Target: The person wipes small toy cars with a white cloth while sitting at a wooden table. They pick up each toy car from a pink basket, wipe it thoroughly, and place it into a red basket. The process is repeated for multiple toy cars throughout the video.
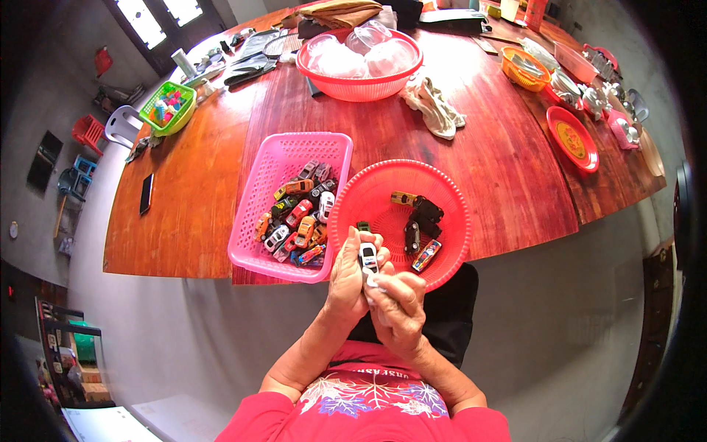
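Over the near rim of a round red plastic basket (458, 199), my left hand (345, 278) is closed around a small white toy car (368, 255) with dark windows. My right hand (403, 309) pinches a small white wad (371, 281), perhaps cloth or tissue, at the car's near end. Inside the red basket lie a yellow toy car (403, 198), a few black ones (423, 217) and a multicoloured one (426, 255). A dark green piece (363, 226) shows just beyond my left fingers. To the left, a pink rectangular basket (247, 221) holds many toy cars (299, 214) in mixed colours.
Farther back on the wooden table (508, 155) stands a red basin (361, 92) of clear plastic pieces, beside a crumpled cloth (434, 109). A phone (146, 194) and a green basket (186, 121) are at left. At right are a red plate (587, 156) and an orange basket (508, 68).
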`<state>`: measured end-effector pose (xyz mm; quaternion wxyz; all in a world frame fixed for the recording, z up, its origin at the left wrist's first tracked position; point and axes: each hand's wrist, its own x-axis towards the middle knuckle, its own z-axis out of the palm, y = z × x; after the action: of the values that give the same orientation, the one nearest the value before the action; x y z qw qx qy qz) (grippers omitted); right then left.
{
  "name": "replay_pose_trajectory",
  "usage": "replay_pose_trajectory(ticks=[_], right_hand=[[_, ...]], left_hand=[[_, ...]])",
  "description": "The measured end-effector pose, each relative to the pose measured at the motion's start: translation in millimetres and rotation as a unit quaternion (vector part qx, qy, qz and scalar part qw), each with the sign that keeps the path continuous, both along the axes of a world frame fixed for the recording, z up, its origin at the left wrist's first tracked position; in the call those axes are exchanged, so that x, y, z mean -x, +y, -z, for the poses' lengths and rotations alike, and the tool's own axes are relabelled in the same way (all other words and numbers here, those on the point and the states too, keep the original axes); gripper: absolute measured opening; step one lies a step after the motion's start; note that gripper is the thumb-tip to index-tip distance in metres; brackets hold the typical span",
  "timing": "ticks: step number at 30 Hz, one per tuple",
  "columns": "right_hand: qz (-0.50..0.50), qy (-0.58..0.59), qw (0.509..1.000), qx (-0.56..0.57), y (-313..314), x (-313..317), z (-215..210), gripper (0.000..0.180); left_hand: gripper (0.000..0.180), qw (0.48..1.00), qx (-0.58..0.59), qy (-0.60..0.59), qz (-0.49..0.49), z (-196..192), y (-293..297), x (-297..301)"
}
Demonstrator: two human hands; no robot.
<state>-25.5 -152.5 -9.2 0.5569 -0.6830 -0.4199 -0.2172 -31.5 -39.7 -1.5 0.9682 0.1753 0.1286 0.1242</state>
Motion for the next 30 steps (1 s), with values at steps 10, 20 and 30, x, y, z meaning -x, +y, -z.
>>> replay_pose_trajectory(ticks=[10,20,30], right_hand=[[0.003,0.109,0.994,0.018,17.0,-18.8,-12.6,0.033],[-0.024,0.003,0.998,0.050,6.0,-25.3,-22.4,0.027],[-0.092,0.179,0.976,0.082,4.1,-45.8,-33.9,0.023]], left_hand=[[0.031,0.994,0.036,0.088,-0.046,8.2,3.1,0.4],[0.031,0.993,-0.067,0.102,-0.001,0.0,-3.3,3.3],[0.050,0.817,-0.546,0.074,-0.171,-7.6,-7.7,7.4]])
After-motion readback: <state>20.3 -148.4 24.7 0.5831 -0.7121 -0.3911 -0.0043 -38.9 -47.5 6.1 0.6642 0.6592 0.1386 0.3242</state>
